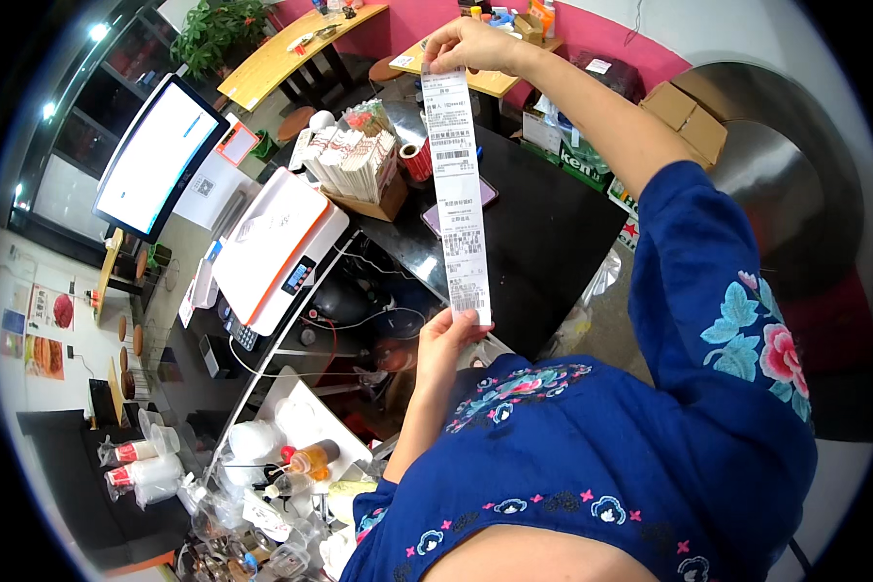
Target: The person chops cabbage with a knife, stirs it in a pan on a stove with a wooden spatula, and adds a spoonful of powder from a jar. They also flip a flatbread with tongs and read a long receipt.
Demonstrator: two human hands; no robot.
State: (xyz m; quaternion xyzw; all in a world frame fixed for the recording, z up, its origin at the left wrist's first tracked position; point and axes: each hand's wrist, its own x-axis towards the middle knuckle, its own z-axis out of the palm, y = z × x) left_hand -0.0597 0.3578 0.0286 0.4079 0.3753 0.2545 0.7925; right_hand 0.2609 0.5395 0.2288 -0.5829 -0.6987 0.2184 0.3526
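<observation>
A long printed paper receipt (460, 196) is stretched between my hands, bearing writing and barcodes. My right hand (473, 47), arm raised, pinches its top end. The bottom end is between the thumb and fingers of my left hand (444, 342). Behind the strip, a phone (489, 192) lies on the black counter (545, 218), partly hidden by the paper. Beside it are a red roll (416, 161) and a cardboard box (378, 206) packed with paper-sleeved utensils (353, 160).
Left of the counter box stand a white digital scale (276, 240), a monitor (158, 156) and a calculator (241, 331). Cables hang inside the open shelf below. Bottles (314, 457) and plastic containers (254, 440) crowd the lower left. Cartons (684, 120) are stacked at upper right.
</observation>
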